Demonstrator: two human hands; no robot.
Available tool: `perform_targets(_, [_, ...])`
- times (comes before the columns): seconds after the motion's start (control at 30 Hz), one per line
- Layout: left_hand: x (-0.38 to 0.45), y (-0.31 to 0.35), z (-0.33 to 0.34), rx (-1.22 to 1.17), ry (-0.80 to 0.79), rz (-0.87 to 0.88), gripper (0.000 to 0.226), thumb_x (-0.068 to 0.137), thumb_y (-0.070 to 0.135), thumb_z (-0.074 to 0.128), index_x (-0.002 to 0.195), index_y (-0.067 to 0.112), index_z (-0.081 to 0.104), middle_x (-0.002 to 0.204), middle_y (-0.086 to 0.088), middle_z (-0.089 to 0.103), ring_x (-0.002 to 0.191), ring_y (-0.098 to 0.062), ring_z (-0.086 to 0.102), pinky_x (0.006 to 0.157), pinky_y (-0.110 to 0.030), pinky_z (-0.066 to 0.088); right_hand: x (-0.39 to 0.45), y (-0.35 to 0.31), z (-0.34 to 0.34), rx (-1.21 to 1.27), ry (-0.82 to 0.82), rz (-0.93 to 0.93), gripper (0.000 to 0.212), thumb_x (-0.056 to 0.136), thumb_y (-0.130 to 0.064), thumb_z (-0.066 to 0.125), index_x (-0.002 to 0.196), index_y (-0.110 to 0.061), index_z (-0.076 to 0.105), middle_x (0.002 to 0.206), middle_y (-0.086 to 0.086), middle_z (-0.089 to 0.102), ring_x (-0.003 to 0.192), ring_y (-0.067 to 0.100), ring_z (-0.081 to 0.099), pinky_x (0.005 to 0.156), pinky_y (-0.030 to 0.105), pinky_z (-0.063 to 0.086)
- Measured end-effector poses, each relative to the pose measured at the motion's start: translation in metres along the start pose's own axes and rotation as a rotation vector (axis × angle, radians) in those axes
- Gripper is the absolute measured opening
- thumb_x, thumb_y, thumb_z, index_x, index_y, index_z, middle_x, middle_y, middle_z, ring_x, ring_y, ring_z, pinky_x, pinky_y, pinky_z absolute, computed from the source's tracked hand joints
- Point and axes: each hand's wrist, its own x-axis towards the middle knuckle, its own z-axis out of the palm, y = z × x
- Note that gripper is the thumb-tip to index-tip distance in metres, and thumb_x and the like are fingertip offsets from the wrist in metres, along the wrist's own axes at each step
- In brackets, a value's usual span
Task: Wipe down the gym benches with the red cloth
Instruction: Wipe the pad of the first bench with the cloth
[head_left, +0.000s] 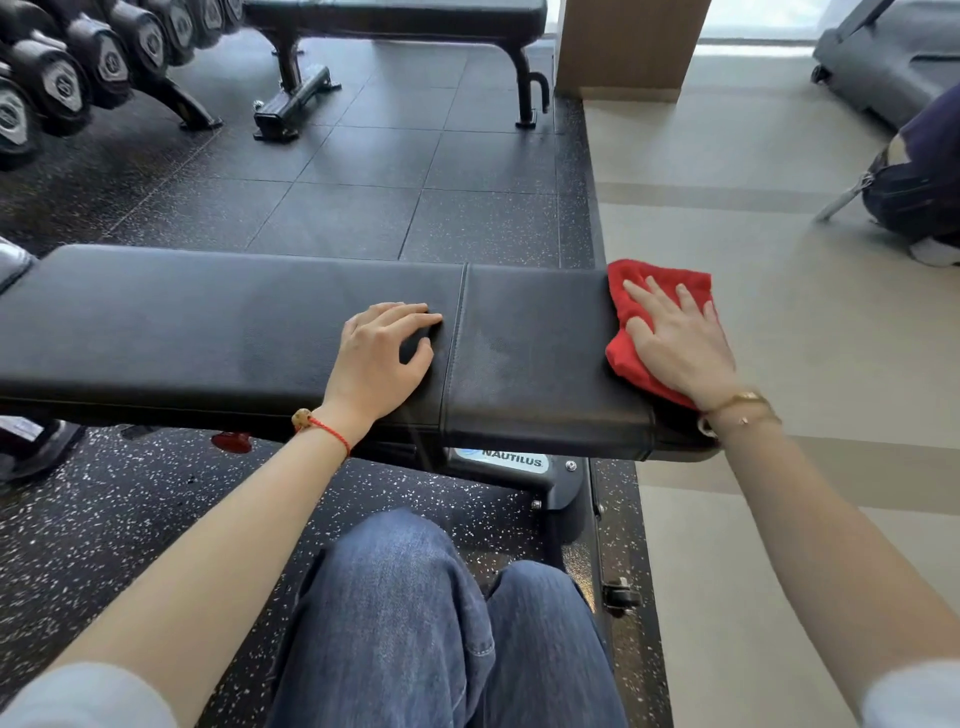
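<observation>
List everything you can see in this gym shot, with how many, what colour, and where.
Padded black vinyl bench: one, black, across the middle.
Second flat black bench: one, black, top centre.
Black hexagonal dumbbells: a row, count unclear, top left.
Red terry cloth: one, red, on the near bench's right end.
Dark bag: one, right edge, on the beige floor.
Left hand: resting bare on the near bench.
Right hand: flat on the cloth, fingers spread.

A black padded gym bench (260, 332) spans the speckled rubber floor (130, 519); a red cloth (631, 353) lies at the bench's right end under a flat right hand (675, 343), the left hand (382, 358) resting mid-pad
</observation>
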Motion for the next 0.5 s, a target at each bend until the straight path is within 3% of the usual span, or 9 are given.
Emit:
perform_targets(0.13, [0.0, 0.001, 0.001, -0.001, 0.013, -0.001, 0.029, 0.092, 0.024, 0.06, 0.12, 0.026, 0.068, 0.128, 0.006, 0.065, 0.125, -0.017, 0.054, 0.109, -0.047, 0.038, 0.015, -0.039, 0.006, -0.018, 0.002, -0.058, 0.056, 0.097, -0.037, 0.03, 0.152, -0.038, 0.019, 0.163, -0.007, 0.011, 0.15, 0.027, 0.012, 0.12, 0.052, 0.001])
perform_targets(0.37, [-0.002, 0.003, -0.002, -0.031, -0.001, -0.021, 0.03, 0.092, 0.019, 0.06, 0.12, 0.019, 0.069, 0.13, -0.001, 0.065, 0.126, -0.02, 0.055, 0.11, -0.049, 0.039, -0.047, -0.061, 0.014, 0.0, -0.019, -0.417, 0.059, 0.095, -0.038, 0.039, 0.151, -0.042, 0.02, 0.161, -0.012, 0.015, 0.15, 0.02, 0.013, 0.122, 0.046, 0.003])
perform_targets(0.5, [0.0, 0.004, -0.006, -0.018, -0.049, -0.022, 0.032, 0.093, 0.019, 0.06, 0.124, 0.016, 0.067, 0.133, -0.004, 0.063, 0.129, -0.022, 0.053, 0.112, -0.047, 0.038, -0.032, -0.04, 0.005, 0.081, -0.038, -0.355, 0.063, 0.093, -0.046, 0.048, 0.151, -0.041, 0.023, 0.16, -0.012, 0.02, 0.15, 0.019, 0.013, 0.123, 0.041, 0.005])
